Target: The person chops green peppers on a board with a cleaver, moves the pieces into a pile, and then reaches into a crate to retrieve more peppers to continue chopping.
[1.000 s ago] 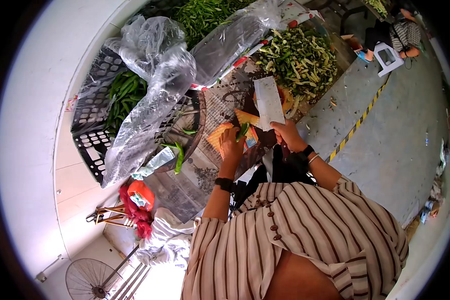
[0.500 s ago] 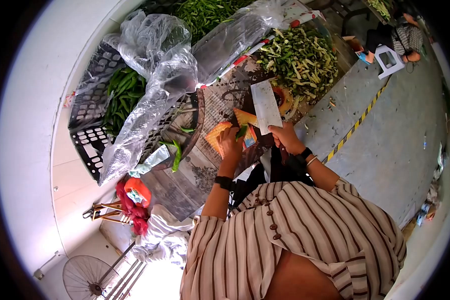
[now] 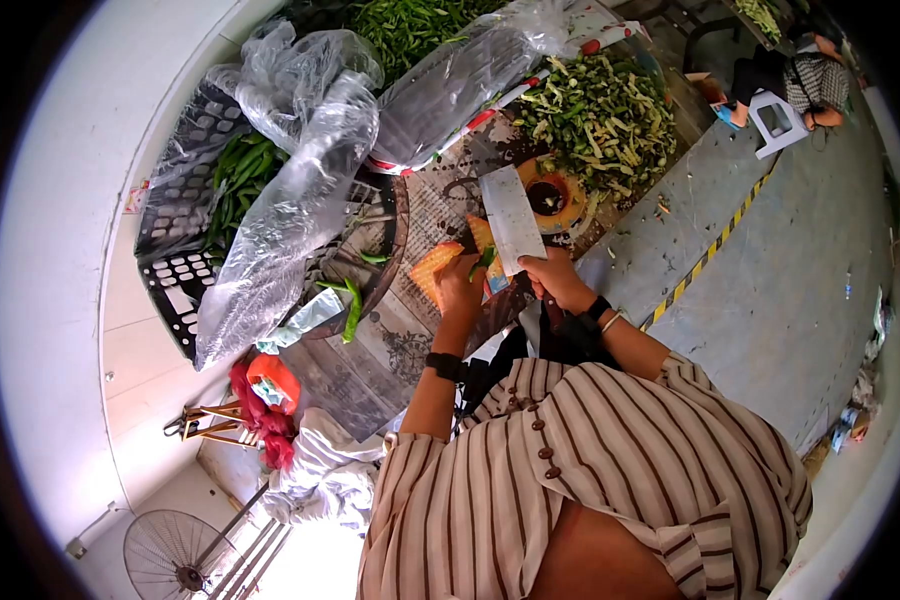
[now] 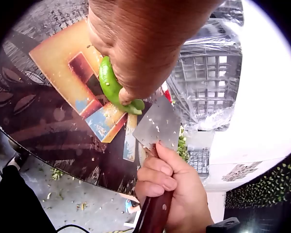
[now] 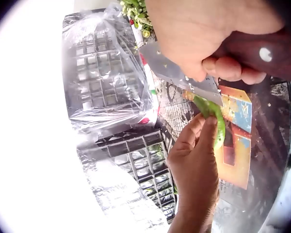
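Note:
My left hand (image 3: 458, 290) pinches a curved green chili pepper (image 4: 108, 80) low over the table, thumb along its side. In the right wrist view, the pepper (image 5: 220, 130) runs lengthwise under that thumb, one end pointing up to the blade. My right hand (image 3: 562, 280) grips the dark wooden handle (image 4: 155, 211) of a cleaver (image 3: 515, 215). Bits of pepper and seed stick to the broad metal blade (image 4: 160, 124). Its edge is right at the pepper's end in the right wrist view. Part of the pepper is hidden behind my left fingers.
Chopped peppers (image 3: 605, 125) lie heaped beyond the cleaver. Whole green peppers (image 3: 245, 185) fill a black plastic crate (image 3: 175, 300) draped with clear plastic (image 3: 310, 190). Loose peppers (image 3: 354, 315) lie on the patterned table (image 3: 360, 375). Another person (image 3: 810, 80) is at the far right.
The cleaver and my right hand have moved left toward the pepper, uncovering an orange ring pattern on the table. My left hand stays nearly in place, still holding the pepper.

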`<state>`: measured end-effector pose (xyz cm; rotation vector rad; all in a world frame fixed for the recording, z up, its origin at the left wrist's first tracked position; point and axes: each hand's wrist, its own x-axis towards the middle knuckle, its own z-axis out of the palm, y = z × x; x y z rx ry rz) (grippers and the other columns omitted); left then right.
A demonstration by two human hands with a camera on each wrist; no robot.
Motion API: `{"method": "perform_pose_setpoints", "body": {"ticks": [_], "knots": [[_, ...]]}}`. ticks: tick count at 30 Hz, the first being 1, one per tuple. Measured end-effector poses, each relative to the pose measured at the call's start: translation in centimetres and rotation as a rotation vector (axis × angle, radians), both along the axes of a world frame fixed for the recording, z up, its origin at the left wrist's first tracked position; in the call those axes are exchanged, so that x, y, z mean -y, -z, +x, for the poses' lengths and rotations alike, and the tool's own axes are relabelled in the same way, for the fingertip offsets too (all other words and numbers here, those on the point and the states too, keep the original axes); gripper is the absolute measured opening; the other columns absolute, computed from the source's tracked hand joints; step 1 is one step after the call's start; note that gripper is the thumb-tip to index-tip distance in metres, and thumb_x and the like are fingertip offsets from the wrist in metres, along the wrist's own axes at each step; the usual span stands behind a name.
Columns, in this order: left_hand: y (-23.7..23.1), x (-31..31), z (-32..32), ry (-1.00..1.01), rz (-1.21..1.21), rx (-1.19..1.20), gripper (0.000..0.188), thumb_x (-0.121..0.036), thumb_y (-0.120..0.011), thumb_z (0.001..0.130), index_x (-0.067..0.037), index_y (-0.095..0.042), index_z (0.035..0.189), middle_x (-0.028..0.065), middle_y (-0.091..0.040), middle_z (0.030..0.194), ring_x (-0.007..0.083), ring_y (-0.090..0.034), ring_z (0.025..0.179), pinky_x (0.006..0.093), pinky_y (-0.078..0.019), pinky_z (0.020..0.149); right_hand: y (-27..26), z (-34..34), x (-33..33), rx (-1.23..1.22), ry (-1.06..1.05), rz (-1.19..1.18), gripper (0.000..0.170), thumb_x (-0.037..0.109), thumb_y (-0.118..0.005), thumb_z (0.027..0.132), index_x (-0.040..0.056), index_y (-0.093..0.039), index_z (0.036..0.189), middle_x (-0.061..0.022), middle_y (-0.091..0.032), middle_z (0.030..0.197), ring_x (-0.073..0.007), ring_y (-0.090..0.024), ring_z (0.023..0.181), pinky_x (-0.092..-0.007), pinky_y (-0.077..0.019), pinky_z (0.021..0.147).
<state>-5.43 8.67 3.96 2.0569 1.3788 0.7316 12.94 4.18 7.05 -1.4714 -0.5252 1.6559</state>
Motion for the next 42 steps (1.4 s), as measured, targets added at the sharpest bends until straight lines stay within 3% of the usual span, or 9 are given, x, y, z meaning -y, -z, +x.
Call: {"method": "perform_pose_setpoints", "body": {"ticks": [5,11,14,16,19,29,34,42], "knots": [[-0.3,0.2,0.0,-0.025,0.064,0.019,0.019,-0.004,-0.063,0.071,-0.001,-0.062,0.09,0.0131,-0.06,0.09,0.0295,-0.06,0.079,0.0358,-0.0481,0.072,-0.3,-1.1,-0.6,0.029,-0.025,-0.022,0.021,0.019,-0.056,0.082,0.0002,-0.051,0.074,-0.0017,-0.044,0.049,-0.0109,-0.042,0.035,-0.0269,-0.0346,0.034],[-0.9,0.0,-0.1,-0.22,-0.154,0.189,0.017,0.0,-0.062,0.073,-0.002,-0.061,0.09,0.0124,-0.055,0.093,0.0267,-0.059,0.082,0.0325,-0.0482,0.07,0.3,-1.0,-0.5,0.051,-0.037,-0.023,0.021,0.018,-0.054,0.082,0.0,-0.05,0.072,-0.0025,-0.044,0.049,-0.0115,-0.042,0.035,-0.0276,-0.0343,0.034],[-1.0,-0.1,-0.3,-0.263,-0.165,0.242,0.014,-0.004,-0.061,0.073,-0.002,-0.06,0.087,0.0145,-0.053,0.1,0.0314,-0.056,0.083,0.0387,-0.0471,0.07,0.4,-1.0,-0.4,0.044,-0.024,-0.039,0.022,0.018,-0.054,0.083,0.0,-0.05,0.072,-0.0023,-0.044,0.049,-0.0117,-0.042,0.035,-0.0276,-0.0345,0.034],[-0.3,0.0,-0.8,-0.157,-0.023,0.145,0.015,-0.001,-0.063,0.072,-0.003,-0.063,0.087,0.0119,-0.055,0.095,0.0274,-0.057,0.084,0.0345,-0.0477,0.07,0.7,-1.0,-0.5,0.046,-0.042,-0.035,0.022,0.019,-0.054,0.083,0.0,-0.05,0.072,-0.0023,-0.044,0.049,-0.0118,-0.042,0.035,-0.0276,-0.0347,0.034],[-0.1,0.5,-1.2,-0.089,0.057,0.073,0.017,-0.003,-0.065,0.07,-0.004,-0.065,0.087,0.0112,-0.055,0.095,0.0277,-0.057,0.085,0.035,-0.0474,0.071,0.7,-1.0,-0.4,0.051,-0.036,-0.029,0.022,0.019,-0.054,0.083,-0.0001,-0.05,0.073,-0.0018,-0.043,0.049,-0.0118,-0.042,0.035,-0.0275,-0.0348,0.034],[-0.7,1.9,-1.8,-0.018,-0.03,0.149,0.029,-0.006,-0.071,0.066,-0.006,-0.064,0.094,0.0123,-0.052,0.106,0.0256,-0.057,0.088,0.0332,-0.0482,0.071,1.1,-1.2,-0.2,0.102,-0.004,0.029,0.021,0.018,-0.054,0.082,0.0002,-0.05,0.073,-0.0017,-0.044,0.049,-0.0123,-0.042,0.033,-0.0276,-0.0347,0.033],[0.0,2.2,-1.8,-0.05,-0.081,0.018,0.028,-0.007,-0.072,0.065,-0.006,-0.064,0.091,0.0114,-0.052,0.105,0.0265,-0.056,0.092,0.0341,-0.0486,0.071,0.7,-1.3,0.0,0.124,-0.002,0.028,0.023,0.019,-0.054,0.082,0.0,-0.05,0.07,-0.002,-0.044,0.049,-0.0124,-0.043,0.034,-0.0277,-0.0347,0.034],[-0.1,2.5,-1.7,-0.067,-0.045,0.027,0.027,-0.008,-0.072,0.064,-0.006,-0.065,0.09,0.0117,-0.052,0.105,0.0287,-0.054,0.095,0.0369,-0.047,0.076,-0.8,-2.6,-0.4,0.222,-0.189,0.111,0.026,0.021,-0.053,0.086,0.002,-0.051,0.068,-0.0007,-0.046,0.049,-0.009,-0.043,0.038,-0.0254,-0.035,0.037]]}}
